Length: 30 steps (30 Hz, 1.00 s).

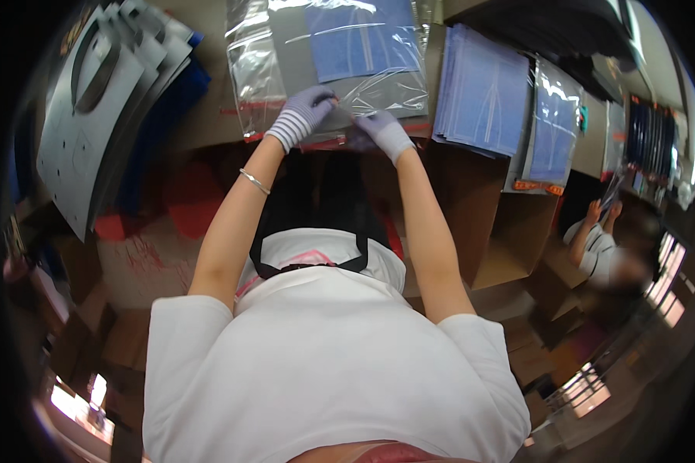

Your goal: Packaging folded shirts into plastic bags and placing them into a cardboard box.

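Note:
In front of me lies a clear plastic bag (255, 69), with a grey sheet and a blue printed panel (363, 46) inside. A red strip runs along its near edge. My left hand (307, 114), in a pale lilac glove with a striped cuff, is closed with its fingertips pinching the film at that edge. My right hand (386, 133), gloved too, is at the same edge just to the right. Motion smears its fingers, so their grip on the film is unclear. Shiny creases run across the film above both hands.
On the left stand overlapping grey-white boards (85, 131) with a dark curved handle. A stack of blue printed sheets (483, 89) and another bagged blue panel (552, 116) lie to the right. Beneath them is an open cardboard box (510, 239). A co-worker (598, 251) is farther right.

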Motion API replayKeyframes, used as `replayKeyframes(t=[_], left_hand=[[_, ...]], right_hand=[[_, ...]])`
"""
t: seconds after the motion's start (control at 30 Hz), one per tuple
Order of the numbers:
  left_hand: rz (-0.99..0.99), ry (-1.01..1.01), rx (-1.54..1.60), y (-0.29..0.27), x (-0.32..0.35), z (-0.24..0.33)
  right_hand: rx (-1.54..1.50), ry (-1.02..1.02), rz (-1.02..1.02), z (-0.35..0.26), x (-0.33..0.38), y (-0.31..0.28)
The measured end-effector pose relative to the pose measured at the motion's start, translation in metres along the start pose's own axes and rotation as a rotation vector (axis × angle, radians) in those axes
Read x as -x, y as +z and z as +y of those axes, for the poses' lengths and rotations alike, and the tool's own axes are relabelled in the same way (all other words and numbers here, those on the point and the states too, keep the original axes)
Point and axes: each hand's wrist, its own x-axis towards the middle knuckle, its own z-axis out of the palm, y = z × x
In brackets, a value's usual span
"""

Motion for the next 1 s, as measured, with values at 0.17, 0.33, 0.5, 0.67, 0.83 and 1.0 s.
replayKeyframes(t=[0.17,0.33,0.5,0.67,0.83,1.0], left_hand=[[0.147,-0.199,0.349,-0.028,0.063,-0.075],[-0.049,-0.816,0.694,-0.005,0.094,-0.062],[-0.038,-0.857,0.782,0.008,0.084,-0.066],[0.031,-0.763,0.9,0.0,0.087,-0.065],[0.043,-0.789,0.972,-0.018,0.093,-0.064],[0.081,-0.746,0.783,-0.028,0.093,-0.045]], right_hand=[[0.257,-0.414,0.283,0.037,0.049,0.023],[0.746,-0.588,0.271,0.002,0.035,0.087],[1.076,-0.602,0.329,-0.002,0.019,0.11],[1.073,-0.692,0.318,-0.012,0.021,0.114],[1.029,-0.75,0.373,-0.027,0.033,0.133],[1.075,-0.623,0.365,-0.027,0.039,0.14]])
